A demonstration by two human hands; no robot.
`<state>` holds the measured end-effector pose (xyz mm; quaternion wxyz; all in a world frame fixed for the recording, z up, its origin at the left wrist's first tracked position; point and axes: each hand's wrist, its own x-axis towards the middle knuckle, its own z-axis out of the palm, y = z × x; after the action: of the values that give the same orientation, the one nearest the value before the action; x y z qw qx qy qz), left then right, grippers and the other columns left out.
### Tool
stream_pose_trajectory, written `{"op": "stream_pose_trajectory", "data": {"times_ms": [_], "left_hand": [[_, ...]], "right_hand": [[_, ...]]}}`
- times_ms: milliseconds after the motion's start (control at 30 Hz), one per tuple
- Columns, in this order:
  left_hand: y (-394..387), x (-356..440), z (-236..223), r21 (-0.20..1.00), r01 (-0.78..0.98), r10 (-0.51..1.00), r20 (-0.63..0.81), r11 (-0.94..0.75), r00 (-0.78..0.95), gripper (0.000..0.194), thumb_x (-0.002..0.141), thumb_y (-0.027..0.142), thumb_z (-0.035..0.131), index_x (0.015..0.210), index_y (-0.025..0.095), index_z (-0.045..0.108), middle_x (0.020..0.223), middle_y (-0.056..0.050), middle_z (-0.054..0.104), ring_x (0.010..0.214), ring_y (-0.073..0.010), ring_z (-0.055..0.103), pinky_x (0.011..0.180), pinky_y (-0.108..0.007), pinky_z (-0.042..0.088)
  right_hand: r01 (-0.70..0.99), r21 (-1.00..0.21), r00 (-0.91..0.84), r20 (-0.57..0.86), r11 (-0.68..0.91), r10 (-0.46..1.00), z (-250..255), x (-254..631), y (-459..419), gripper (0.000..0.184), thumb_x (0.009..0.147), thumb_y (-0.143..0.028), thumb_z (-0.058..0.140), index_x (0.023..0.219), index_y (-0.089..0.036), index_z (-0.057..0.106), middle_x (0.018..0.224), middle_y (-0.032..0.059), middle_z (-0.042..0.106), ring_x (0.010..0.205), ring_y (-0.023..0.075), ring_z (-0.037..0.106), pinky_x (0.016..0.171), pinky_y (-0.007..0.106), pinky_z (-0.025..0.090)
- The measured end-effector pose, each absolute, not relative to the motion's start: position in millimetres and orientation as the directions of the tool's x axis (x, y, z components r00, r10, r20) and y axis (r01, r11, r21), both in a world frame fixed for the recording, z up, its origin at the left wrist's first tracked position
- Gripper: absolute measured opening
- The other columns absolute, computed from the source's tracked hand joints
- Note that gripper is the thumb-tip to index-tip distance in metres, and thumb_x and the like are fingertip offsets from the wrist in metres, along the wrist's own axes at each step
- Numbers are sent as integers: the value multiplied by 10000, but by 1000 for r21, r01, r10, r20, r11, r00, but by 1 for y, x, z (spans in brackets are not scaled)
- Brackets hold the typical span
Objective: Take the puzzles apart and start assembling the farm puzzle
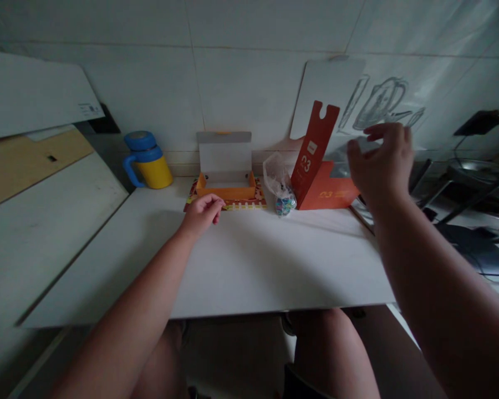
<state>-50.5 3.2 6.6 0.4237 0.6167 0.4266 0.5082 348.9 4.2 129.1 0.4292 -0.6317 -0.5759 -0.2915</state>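
Observation:
My left hand [203, 213] is over the white table with its fingers curled closed, and nothing shows in them. Just behind it is a small orange box [227, 193] with its lid raised, on a colourful printed sheet [246, 206]. My right hand [383, 160] is raised at the right, thumb and fingers apart, with nothing visible between them. Behind and left of that hand stands an orange-red box [326, 194] with a tall upright flap [316, 138]. A clear plastic bag [276, 172] holding small multicoloured pieces [285, 205] sits against the box's left side.
A blue and yellow jug [156, 166] stands at the table's back left. White and wooden boards [37, 160] lean along the left side. A tiled wall with a kettle drawing [380, 102] rises behind. Dark racks and cables [474, 188] crowd the right.

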Motion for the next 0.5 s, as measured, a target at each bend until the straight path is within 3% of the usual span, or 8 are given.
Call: {"op": "stream_pose_trajectory", "data": {"times_ms": [67, 100, 200, 267, 333, 400, 433, 500], "left_hand": [[4, -51, 5, 950, 142, 958, 262, -278, 119, 295, 890, 473, 694, 854, 183, 649, 634, 41, 558, 494, -87, 507, 477, -216, 427], [5, -51, 3, 944, 174, 958, 264, -281, 117, 294, 892, 474, 691, 857, 185, 649, 637, 41, 558, 496, -88, 511, 480, -214, 426], [8, -52, -1, 917, 260, 953, 280, -301, 115, 290, 901, 475, 678, 868, 187, 658, 640, 40, 560, 504, -91, 522, 486, -208, 411], [9, -54, -2, 904, 296, 951, 286, -308, 116, 284, 906, 469, 671, 866, 188, 662, 633, 39, 560, 507, -92, 523, 494, -206, 403], [10, -55, -3, 897, 316, 951, 288, -310, 115, 279, 909, 464, 666, 865, 188, 663, 626, 38, 561, 509, -93, 520, 501, -207, 400], [11, -56, -4, 892, 324, 949, 295, -315, 113, 280, 915, 464, 658, 867, 188, 663, 621, 38, 564, 511, -97, 520, 504, -209, 399], [11, -57, -4, 890, 326, 948, 297, -318, 113, 283, 920, 466, 654, 868, 188, 662, 622, 37, 566, 512, -99, 521, 505, -210, 399], [11, -57, -5, 887, 332, 948, 299, -320, 112, 292, 926, 476, 649, 873, 189, 663, 632, 36, 574, 517, -102, 530, 510, -213, 405]], "right_hand": [[969, -196, 56, 771, 152, 635, 119, 321, -9, 363, 1034, -475, 581, 1244, -186, 642, 928, 111, 722, 748, 238, 656, 789, 403, 511], [969, -178, -11, 663, 172, 748, 113, 308, -12, 468, 1003, -555, 614, 1284, -181, 632, 872, 93, 727, 737, 253, 671, 761, 398, 515], [992, -91, -51, 375, 92, 926, 89, 271, -8, 1008, 799, -727, 780, 1515, -89, 471, 1003, 226, 754, 857, 354, 724, 765, 428, 537], [996, -83, -12, 267, 36, 963, 75, 253, 2, 1088, 776, -740, 793, 1545, -59, 434, 1070, 286, 749, 931, 391, 738, 792, 444, 553], [996, -86, -5, 186, 21, 983, 68, 241, 14, 942, 826, -687, 772, 1491, -73, 511, 1104, 290, 749, 973, 395, 744, 801, 441, 564], [994, -105, -4, 134, 18, 991, 67, 236, 23, 583, 954, -532, 666, 1369, -124, 638, 1111, 265, 760, 994, 386, 751, 800, 434, 564], [993, -120, 2, 134, 14, 991, 68, 236, 26, 433, 995, -439, 599, 1299, -143, 687, 1096, 251, 767, 995, 381, 754, 799, 432, 561], [983, -183, 28, 205, 10, 978, 75, 238, 27, 322, 1008, -296, 507, 1180, -153, 739, 1023, 224, 778, 964, 357, 761, 792, 417, 554]]}}
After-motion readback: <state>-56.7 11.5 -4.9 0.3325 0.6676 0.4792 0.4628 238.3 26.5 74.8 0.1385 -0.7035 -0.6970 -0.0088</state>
